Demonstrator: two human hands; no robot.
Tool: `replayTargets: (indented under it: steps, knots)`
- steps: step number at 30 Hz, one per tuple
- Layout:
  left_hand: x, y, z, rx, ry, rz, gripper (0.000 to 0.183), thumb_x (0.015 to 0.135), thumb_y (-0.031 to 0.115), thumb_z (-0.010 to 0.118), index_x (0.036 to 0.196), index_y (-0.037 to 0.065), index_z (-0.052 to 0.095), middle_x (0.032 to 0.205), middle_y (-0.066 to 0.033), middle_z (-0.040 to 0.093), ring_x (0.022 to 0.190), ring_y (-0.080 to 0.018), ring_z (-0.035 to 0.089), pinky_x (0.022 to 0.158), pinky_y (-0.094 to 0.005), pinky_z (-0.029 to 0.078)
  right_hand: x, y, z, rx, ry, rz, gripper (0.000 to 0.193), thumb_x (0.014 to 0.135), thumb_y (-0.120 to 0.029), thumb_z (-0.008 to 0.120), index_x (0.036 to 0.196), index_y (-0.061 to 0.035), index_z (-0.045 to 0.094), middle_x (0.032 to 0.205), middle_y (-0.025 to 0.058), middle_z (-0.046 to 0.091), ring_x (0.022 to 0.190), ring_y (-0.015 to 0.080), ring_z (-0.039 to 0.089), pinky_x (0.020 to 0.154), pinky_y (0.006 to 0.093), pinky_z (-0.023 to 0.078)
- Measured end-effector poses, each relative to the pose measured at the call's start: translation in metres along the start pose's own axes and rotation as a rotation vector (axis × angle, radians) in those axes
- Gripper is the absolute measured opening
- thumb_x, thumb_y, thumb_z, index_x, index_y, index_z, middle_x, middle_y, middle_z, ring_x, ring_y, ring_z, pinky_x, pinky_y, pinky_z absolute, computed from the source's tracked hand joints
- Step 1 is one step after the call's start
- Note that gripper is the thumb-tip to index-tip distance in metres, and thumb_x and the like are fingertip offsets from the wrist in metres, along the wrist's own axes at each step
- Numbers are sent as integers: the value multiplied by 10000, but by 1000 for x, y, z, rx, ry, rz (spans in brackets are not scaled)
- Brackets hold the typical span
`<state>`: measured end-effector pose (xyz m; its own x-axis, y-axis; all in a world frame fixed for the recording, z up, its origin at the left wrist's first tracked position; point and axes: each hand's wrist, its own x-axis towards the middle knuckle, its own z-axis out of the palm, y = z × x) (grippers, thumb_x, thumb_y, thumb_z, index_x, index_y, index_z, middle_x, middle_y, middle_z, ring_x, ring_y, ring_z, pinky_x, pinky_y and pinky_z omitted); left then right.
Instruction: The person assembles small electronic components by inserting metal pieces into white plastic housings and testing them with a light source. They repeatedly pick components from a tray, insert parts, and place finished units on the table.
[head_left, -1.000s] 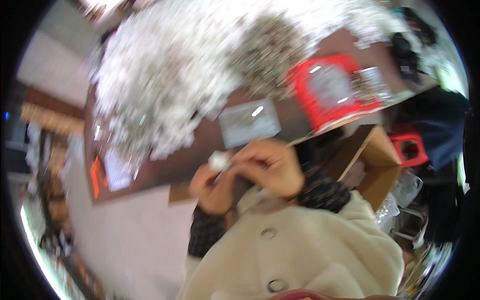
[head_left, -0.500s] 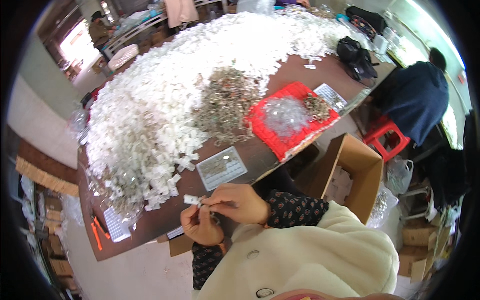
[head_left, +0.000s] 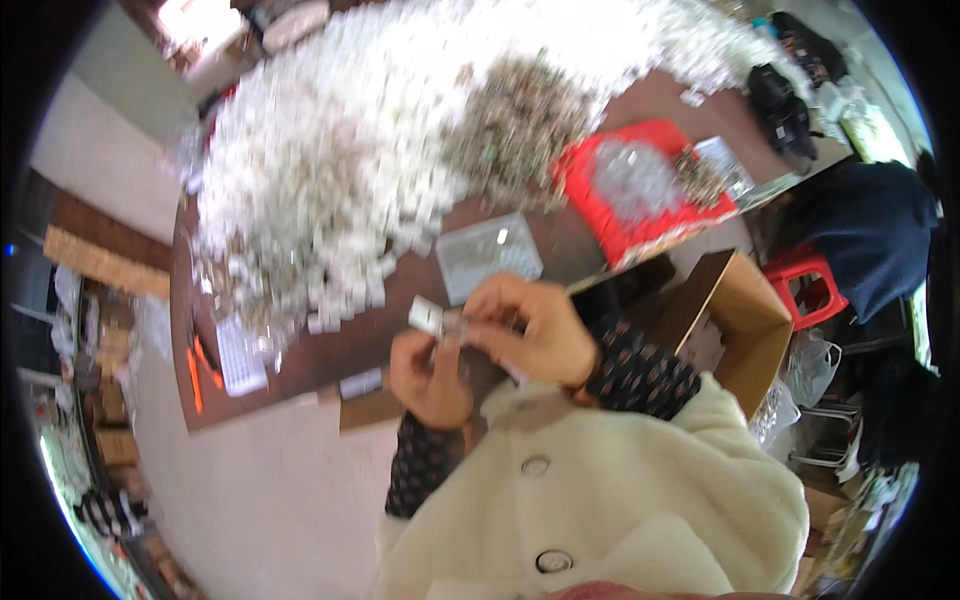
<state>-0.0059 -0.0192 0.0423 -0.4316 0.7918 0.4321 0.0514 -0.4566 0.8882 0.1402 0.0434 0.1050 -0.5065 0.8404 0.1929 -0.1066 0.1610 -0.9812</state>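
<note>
A small white card (head_left: 426,314) is pinched between my two hands just off the table's front edge. My left hand (head_left: 432,380) is closed, with thumb and fingertips at the card's lower end. My right hand (head_left: 540,328) meets it from the right, its fingers pressed together at the card's near end. Some small shiny thing seems to sit between the fingertips, too blurred to name. Just beyond my hands a pale plastic tray (head_left: 480,262) lies on the brown table (head_left: 420,282). Behind it spreads a big heap of small white cards (head_left: 330,150).
A tangled pile of small metallic pieces (head_left: 525,130) adjoins the heap. Clear plastic bags (head_left: 632,180) lie on a red cloth (head_left: 600,215). Orange-handled pliers (head_left: 196,378) and another tray (head_left: 240,355) are at left. An open cardboard box (head_left: 745,330) and a seated person (head_left: 870,235) are at right.
The view has tilted down and shifted, so the table sits higher in it. Both hands stay together at the white card, which now shows more of its face.
</note>
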Motion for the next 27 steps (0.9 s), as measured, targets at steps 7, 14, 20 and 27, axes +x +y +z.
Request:
replayTargets:
  steps: [7, 14, 20, 27]
  knots:
    - [-13, -2, 3, -543, 162, -328, 183, 947, 115, 663, 1095, 96, 558, 1073, -189, 696, 638, -65, 566, 467, -168, 387, 0, 22, 9, 448, -108, 217, 180, 896, 0, 694, 1014, -30, 561, 916, 36, 663, 721, 57, 602, 619, 208, 518]
    - [-3, -2, 3, -615, 157, -381, 208, 949, 73, 647, 1110, 72, 515, 1102, -185, 678, 908, -196, 688, 663, -282, 556, 0, 41, 10, 495, -100, 279, 224, 903, 9, 687, 1055, -29, 527, 966, 36, 635, 839, 76, 608, 733, 230, 522]
    - [4, -22, -17, -679, 82, -627, 193, 967, 145, 631, 1106, 68, 523, 1116, -154, 659, 857, -134, 679, 372, -163, 347, -10, 60, -28, 155, -36, 225, 241, 956, -33, 631, 1189, 4, 584, 1052, 41, 629, 963, 95, 597, 839, 253, 484]
    - [-1, -47, -12, -689, 83, -720, 192, 1008, 191, 570, 1113, 31, 576, 1163, -155, 646, 815, -85, 598, 354, -134, 339, 25, 88, -61, -686, 231, -151, 167, 872, 16, 680, 1029, -29, 713, 929, 116, 687, 810, 214, 670, 706, 291, 522]
